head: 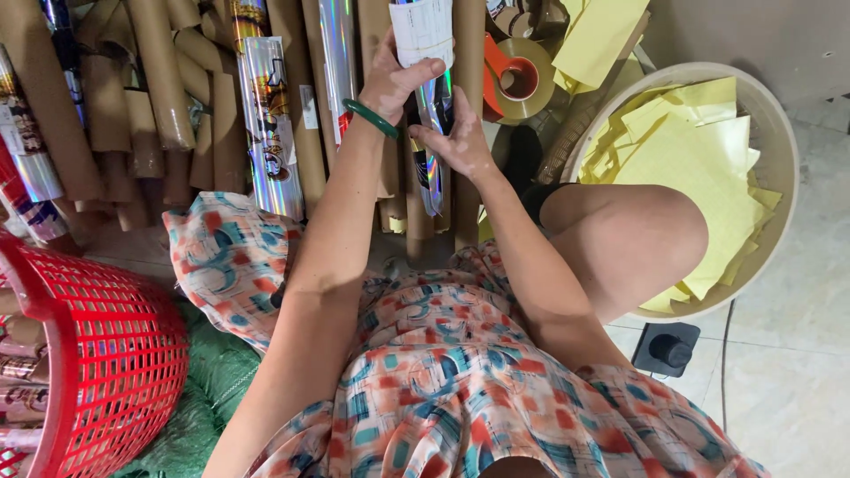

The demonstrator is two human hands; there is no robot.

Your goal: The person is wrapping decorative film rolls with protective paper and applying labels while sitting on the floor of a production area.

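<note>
Up near the top edge of the floor, over a pile of brown cardboard tubes [159,97], the left hand [394,80] is wrapped tight around a shiny rainbow foil roll [431,115] with a white paper label. The right hand [460,142] pinches the roll lower down. A round tub [779,133] of yellow paper sheets [699,159] sits by the right edge, a red plastic basket [97,354] by the left

Both bare forearms reach forward and converge ahead of the lap. The left hand [396,78], with a green bangle [371,118] at its wrist, is raised highest, fingers curled closed in a grip, thumb across the front. The right hand [458,142] sits just below it, fingers pinched together, wrist bent inward
</note>
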